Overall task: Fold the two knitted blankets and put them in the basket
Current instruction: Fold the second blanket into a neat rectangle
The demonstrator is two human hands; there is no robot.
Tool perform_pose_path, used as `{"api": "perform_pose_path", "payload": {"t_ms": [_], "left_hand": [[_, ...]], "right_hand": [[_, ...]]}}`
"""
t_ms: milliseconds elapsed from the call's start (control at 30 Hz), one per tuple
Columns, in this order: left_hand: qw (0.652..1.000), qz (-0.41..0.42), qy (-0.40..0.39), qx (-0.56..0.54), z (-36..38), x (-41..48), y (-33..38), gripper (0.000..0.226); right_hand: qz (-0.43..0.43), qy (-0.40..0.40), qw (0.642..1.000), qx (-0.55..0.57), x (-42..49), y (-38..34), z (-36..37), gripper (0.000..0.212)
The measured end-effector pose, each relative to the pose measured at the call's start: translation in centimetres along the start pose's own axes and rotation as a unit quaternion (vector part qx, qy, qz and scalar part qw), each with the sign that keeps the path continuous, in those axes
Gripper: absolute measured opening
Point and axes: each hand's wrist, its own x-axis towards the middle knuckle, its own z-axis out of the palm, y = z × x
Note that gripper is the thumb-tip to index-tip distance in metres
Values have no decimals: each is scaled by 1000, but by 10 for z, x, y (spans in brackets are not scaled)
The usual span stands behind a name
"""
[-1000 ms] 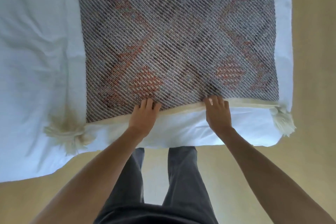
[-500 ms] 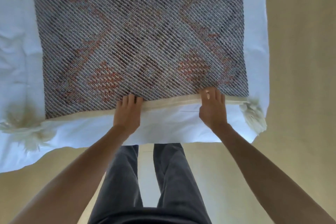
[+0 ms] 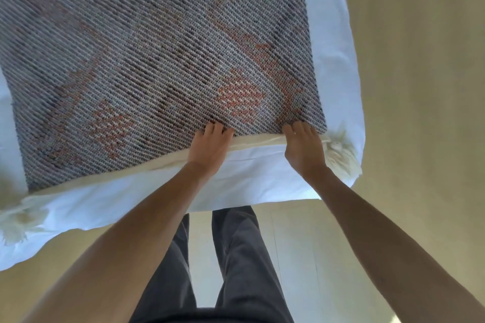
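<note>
A grey knitted blanket [image 3: 157, 47] with orange diamond patterns lies spread flat on a white bed [image 3: 338, 65]. It has a cream border along its near edge and cream tassels [image 3: 341, 149] at the near corners. My left hand [image 3: 210, 149] holds the near edge about two thirds of the way to the right, fingers curled over the top. My right hand [image 3: 304, 149] grips the same edge just left of the right corner tassel. Both thumbs are hidden under the fabric. I see no basket and no second blanket.
The bed's near edge runs from lower left to the right, with its corner at the far right. Tan floor [image 3: 420, 113] lies to the right and in front of the bed. My legs in dark trousers [image 3: 236, 257] stand close to the bed.
Both hands have slid to the right along the blanket's near edge; the right hand is now close to the right corner tassel. The view has shifted right and closer.
</note>
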Motion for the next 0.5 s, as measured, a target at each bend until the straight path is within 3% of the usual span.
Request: {"api": "perform_pose_path", "payload": {"t_ms": [167, 300, 500], "left_hand": [[1000, 3, 21, 2, 2, -7, 3, 25], [999, 27, 22, 8, 1, 1, 10, 37], [999, 34, 2, 16, -5, 13, 18, 42]], "right_hand": [[-11, -17, 1000, -2, -13, 9, 1, 25], [37, 8, 998, -55, -16, 19, 0, 33], [78, -24, 992, -101, -10, 34, -4, 28]]}}
